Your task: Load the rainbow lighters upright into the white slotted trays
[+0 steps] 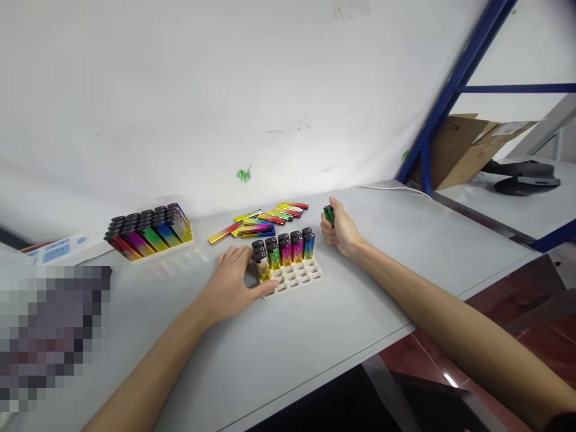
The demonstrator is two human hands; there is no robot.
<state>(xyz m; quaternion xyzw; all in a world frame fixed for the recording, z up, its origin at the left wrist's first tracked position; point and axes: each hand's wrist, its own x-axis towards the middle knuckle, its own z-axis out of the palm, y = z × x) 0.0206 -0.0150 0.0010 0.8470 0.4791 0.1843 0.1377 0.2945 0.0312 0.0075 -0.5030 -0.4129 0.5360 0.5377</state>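
Note:
A pale tray with holes (294, 277) stands on the table in front of me. Several black-topped lighters (287, 251) in shiny yellow, green, pink and blue stand upright in its back and left part; holes show along the front. My left hand (234, 279) grips the tray's left end, the thumb at the front corner and the fingers behind. To the right of the tray, above the table, my right hand (341, 227) is closed round a green lighter (330, 215), the thumb up by its top. Most of that lighter is hidden in the fist.
Behind the tray lie several shiny coloured lighter sleeves (256, 226). A second block of upright lighters (148, 234) stands at the back left, near a white box (67, 249). A white cable (391, 188) runs along the wall toward the blue frame (425, 156). Cardboard (463, 147) leans beyond it.

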